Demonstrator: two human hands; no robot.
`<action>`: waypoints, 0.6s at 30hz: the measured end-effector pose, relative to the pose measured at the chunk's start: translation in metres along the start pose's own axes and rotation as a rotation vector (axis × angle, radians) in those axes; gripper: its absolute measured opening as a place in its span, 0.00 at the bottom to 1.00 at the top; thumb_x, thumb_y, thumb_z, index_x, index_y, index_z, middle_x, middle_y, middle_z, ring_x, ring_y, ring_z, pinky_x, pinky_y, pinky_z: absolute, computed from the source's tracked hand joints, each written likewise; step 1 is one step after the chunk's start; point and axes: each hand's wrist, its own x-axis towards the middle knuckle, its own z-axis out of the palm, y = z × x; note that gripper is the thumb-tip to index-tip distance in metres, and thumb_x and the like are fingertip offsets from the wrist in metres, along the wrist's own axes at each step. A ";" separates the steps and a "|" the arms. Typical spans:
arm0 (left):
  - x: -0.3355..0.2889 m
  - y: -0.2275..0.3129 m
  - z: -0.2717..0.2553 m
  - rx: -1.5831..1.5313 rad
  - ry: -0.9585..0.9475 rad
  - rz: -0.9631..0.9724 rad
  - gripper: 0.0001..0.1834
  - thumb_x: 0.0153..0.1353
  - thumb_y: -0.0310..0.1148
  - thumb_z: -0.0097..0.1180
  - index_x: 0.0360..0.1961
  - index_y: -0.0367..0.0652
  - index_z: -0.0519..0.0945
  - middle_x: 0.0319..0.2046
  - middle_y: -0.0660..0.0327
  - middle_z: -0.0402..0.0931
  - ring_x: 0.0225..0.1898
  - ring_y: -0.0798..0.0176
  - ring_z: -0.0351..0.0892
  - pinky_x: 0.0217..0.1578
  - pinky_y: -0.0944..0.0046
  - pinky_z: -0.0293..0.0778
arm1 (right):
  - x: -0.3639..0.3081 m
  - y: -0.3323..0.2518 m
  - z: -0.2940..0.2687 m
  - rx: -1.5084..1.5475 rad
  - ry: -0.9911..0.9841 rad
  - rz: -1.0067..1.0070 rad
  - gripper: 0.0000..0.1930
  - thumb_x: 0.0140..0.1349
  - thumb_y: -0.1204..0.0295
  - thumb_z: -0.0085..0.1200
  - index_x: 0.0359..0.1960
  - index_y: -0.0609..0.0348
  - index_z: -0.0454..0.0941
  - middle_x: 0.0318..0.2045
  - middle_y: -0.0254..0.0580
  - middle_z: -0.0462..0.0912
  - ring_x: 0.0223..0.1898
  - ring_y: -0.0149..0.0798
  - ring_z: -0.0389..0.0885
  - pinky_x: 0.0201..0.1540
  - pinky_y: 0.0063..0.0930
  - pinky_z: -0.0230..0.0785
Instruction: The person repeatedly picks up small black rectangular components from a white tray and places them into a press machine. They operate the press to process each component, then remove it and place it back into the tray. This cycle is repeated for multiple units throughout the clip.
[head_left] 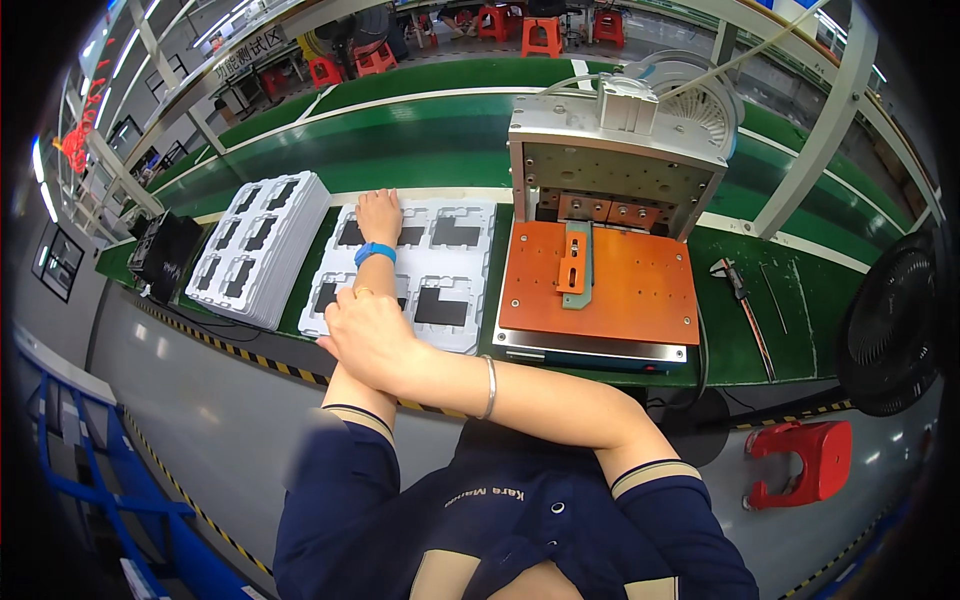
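Note:
My left hand (380, 214), with a blue band at its wrist, reaches over the far row of a white moulded tray (465, 210). Its fingers bend down between flat dark pieces (457, 231), and their tips are hidden. Crossing above my left forearm, my right hand (368, 328) is over the near side of the same tray, close to an L-shaped dark piece (440, 307). The right fingers are curled; whatever they may hold is out of sight. A silver bangle circles that wrist.
Left of the tray rises a stack of white trays (262, 250) with dark pieces on top. To the right stands a metal press fixture (615, 140) with an orange plate (640, 285). A caliper (742, 300), thin rod (774, 298) and black fan (890, 325) are farther right.

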 end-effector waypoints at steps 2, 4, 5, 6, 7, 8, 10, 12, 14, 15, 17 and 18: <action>-0.001 -0.006 0.000 0.015 0.000 0.002 0.18 0.69 0.41 0.47 0.31 0.39 0.82 0.35 0.50 0.80 0.42 0.45 0.76 0.45 0.47 0.73 | 0.000 -0.004 0.000 0.001 -0.035 -0.052 0.18 0.58 0.57 0.60 0.27 0.62 0.81 0.29 0.46 0.80 0.34 0.43 0.83 0.29 0.32 0.76; -0.002 -0.008 0.000 0.020 -0.037 -0.008 0.18 0.69 0.42 0.47 0.34 0.40 0.82 0.36 0.52 0.80 0.45 0.47 0.75 0.47 0.47 0.71 | -0.007 -0.009 -0.008 0.089 -0.044 -0.069 0.17 0.58 0.58 0.61 0.26 0.63 0.81 0.28 0.45 0.81 0.33 0.42 0.84 0.27 0.32 0.76; -0.002 -0.006 0.000 0.019 -0.056 -0.012 0.18 0.69 0.43 0.47 0.36 0.40 0.82 0.37 0.53 0.79 0.46 0.48 0.75 0.48 0.47 0.71 | -0.010 -0.011 -0.012 0.131 -0.049 -0.074 0.17 0.58 0.59 0.61 0.26 0.63 0.81 0.27 0.45 0.81 0.32 0.42 0.84 0.26 0.31 0.76; -0.001 -0.005 0.000 0.017 -0.068 -0.024 0.17 0.69 0.42 0.47 0.35 0.41 0.82 0.37 0.54 0.79 0.46 0.49 0.75 0.50 0.46 0.69 | -0.011 -0.014 -0.012 0.155 -0.073 -0.022 0.19 0.57 0.56 0.61 0.29 0.64 0.81 0.31 0.46 0.80 0.36 0.42 0.83 0.31 0.33 0.77; -0.001 -0.001 -0.002 0.040 -0.062 0.017 0.16 0.69 0.41 0.47 0.35 0.42 0.82 0.37 0.54 0.79 0.46 0.49 0.75 0.51 0.46 0.69 | -0.011 -0.012 -0.013 0.131 -0.003 0.006 0.21 0.57 0.54 0.61 0.30 0.65 0.81 0.32 0.46 0.80 0.37 0.43 0.82 0.33 0.34 0.76; 0.001 0.000 -0.005 0.064 -0.055 0.059 0.15 0.68 0.41 0.48 0.34 0.42 0.82 0.37 0.55 0.79 0.46 0.50 0.75 0.52 0.46 0.68 | -0.009 -0.008 -0.013 0.107 0.067 0.035 0.22 0.57 0.53 0.61 0.31 0.65 0.81 0.33 0.46 0.79 0.38 0.43 0.81 0.35 0.34 0.76; 0.005 0.004 -0.012 0.105 0.011 0.187 0.13 0.67 0.39 0.49 0.33 0.44 0.81 0.36 0.57 0.79 0.45 0.51 0.75 0.54 0.46 0.67 | -0.004 -0.001 -0.008 0.042 0.031 0.110 0.25 0.57 0.49 0.60 0.35 0.65 0.81 0.37 0.46 0.77 0.42 0.42 0.78 0.38 0.34 0.72; 0.004 0.006 -0.022 0.059 0.046 0.241 0.12 0.66 0.39 0.50 0.32 0.45 0.81 0.35 0.57 0.79 0.44 0.50 0.75 0.53 0.46 0.67 | -0.001 -0.006 -0.001 0.067 0.038 0.060 0.24 0.57 0.50 0.60 0.34 0.64 0.82 0.36 0.46 0.77 0.41 0.43 0.78 0.37 0.34 0.72; 0.001 0.003 -0.031 0.000 0.107 0.277 0.15 0.65 0.40 0.53 0.25 0.43 0.81 0.28 0.57 0.79 0.40 0.51 0.76 0.48 0.48 0.68 | -0.001 -0.020 0.001 0.051 -0.029 -0.006 0.21 0.56 0.53 0.61 0.32 0.64 0.82 0.35 0.47 0.78 0.41 0.45 0.78 0.38 0.35 0.73; -0.003 0.006 -0.032 -0.040 0.033 0.293 0.16 0.65 0.40 0.53 0.23 0.43 0.81 0.26 0.58 0.79 0.38 0.51 0.76 0.46 0.49 0.68 | -0.004 -0.027 0.000 0.073 -0.052 -0.051 0.19 0.55 0.56 0.62 0.31 0.63 0.82 0.35 0.48 0.78 0.40 0.46 0.79 0.39 0.36 0.74; -0.008 0.014 -0.044 -0.120 -0.096 0.317 0.20 0.64 0.41 0.54 0.18 0.41 0.79 0.21 0.58 0.78 0.35 0.51 0.76 0.42 0.50 0.68 | -0.013 -0.040 -0.006 0.172 -0.064 -0.074 0.18 0.55 0.57 0.62 0.31 0.63 0.82 0.35 0.48 0.78 0.39 0.45 0.79 0.38 0.35 0.73; -0.009 0.018 -0.046 -0.170 -0.065 0.363 0.22 0.64 0.41 0.55 0.15 0.40 0.78 0.16 0.59 0.77 0.32 0.51 0.75 0.38 0.50 0.67 | -0.014 -0.040 -0.008 0.205 -0.058 -0.073 0.18 0.55 0.57 0.62 0.31 0.63 0.82 0.35 0.48 0.78 0.40 0.45 0.79 0.38 0.35 0.73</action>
